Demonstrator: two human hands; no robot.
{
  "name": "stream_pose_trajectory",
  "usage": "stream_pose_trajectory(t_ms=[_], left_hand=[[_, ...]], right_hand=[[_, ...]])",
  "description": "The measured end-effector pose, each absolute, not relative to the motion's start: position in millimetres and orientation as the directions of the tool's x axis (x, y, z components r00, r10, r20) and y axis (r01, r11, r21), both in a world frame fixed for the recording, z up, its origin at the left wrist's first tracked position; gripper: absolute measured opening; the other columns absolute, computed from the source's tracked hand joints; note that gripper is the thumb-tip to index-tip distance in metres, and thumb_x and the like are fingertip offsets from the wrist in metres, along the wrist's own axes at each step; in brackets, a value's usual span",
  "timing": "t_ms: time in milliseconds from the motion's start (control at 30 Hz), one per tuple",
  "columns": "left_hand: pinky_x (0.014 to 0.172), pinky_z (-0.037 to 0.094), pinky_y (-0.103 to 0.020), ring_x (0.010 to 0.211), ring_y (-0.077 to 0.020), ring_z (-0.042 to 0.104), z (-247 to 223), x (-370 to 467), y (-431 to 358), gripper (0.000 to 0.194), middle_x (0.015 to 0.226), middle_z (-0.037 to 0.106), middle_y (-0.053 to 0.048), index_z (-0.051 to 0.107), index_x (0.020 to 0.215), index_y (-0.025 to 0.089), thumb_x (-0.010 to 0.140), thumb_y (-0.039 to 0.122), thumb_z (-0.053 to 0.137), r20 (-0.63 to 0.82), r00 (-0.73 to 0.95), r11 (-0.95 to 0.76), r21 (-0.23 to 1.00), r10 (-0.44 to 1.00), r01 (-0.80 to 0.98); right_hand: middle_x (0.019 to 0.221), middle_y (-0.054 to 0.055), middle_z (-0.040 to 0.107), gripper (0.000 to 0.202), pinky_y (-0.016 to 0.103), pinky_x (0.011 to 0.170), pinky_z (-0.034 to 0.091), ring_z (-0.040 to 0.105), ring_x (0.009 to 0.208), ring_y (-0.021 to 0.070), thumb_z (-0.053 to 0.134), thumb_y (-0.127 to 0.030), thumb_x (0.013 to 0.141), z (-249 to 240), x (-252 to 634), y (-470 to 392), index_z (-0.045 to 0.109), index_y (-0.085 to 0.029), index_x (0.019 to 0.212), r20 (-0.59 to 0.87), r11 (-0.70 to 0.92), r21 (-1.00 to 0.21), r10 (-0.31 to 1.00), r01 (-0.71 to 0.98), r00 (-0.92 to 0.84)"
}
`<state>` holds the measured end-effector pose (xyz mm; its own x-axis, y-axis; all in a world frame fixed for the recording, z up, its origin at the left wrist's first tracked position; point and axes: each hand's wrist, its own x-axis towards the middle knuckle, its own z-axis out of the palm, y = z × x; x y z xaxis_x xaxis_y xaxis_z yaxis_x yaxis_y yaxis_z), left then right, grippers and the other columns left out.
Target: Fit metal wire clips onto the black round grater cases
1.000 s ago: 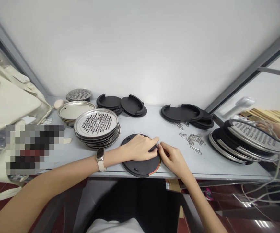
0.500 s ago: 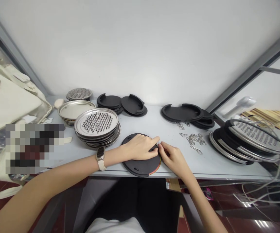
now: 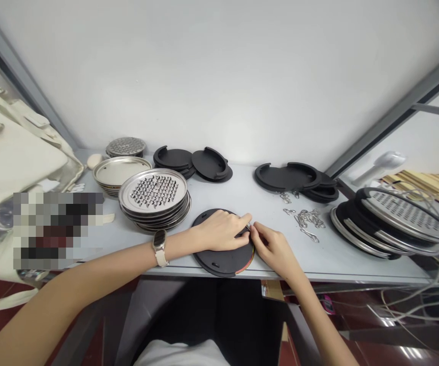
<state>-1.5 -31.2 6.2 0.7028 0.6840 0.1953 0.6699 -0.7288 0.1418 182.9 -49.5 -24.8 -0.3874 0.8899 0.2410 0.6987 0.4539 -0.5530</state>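
Note:
A round black holder (image 3: 225,259) lies near the front edge of the table, with a red-orange rim showing at its lower right. My left hand (image 3: 223,231) rests across its top, fingers bent around something small and metallic at the right edge. Pinched at that same edge is my right hand (image 3: 275,249), its fingertips almost touching the left ones; what they grip is too small to make out. Several small metal clips (image 3: 309,218) lie to the right of my hands. Left of the holder stands a stack of round metal graters (image 3: 154,193).
Behind are metal discs (image 3: 122,172), another grater stack (image 3: 126,146), and black holders (image 3: 174,158) (image 3: 288,177). Graters in black holders (image 3: 402,216) are piled at the right. A cream bag (image 3: 13,147) sits at the left, and white cables (image 3: 425,305) hang at the right.
The view has shifted very slightly. Both hands stay at the holder's right edge with almost no visible movement.

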Motion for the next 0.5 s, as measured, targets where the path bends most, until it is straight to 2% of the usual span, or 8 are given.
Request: stream_pose_trajectory(t_ms=[500], left_hand=[[0.061,0.046,-0.031,0.068,-0.0236,0.066,8.5,-0.9,-32.4,0.016,0.078,0.068,-0.005,0.046,0.1,0.018,0.09,0.029,0.041,0.187,0.703,-0.728,0.166,0.686,0.666]], right_hand=[[0.055,-0.005,0.042,0.03,0.022,0.05,0.031,0.039,0.049,0.0105,0.035,-0.032,0.095,-24.9,183.5,-49.5,0.036,-0.022,0.067,0.239,0.457,-0.548,0.888,0.701,-0.392]])
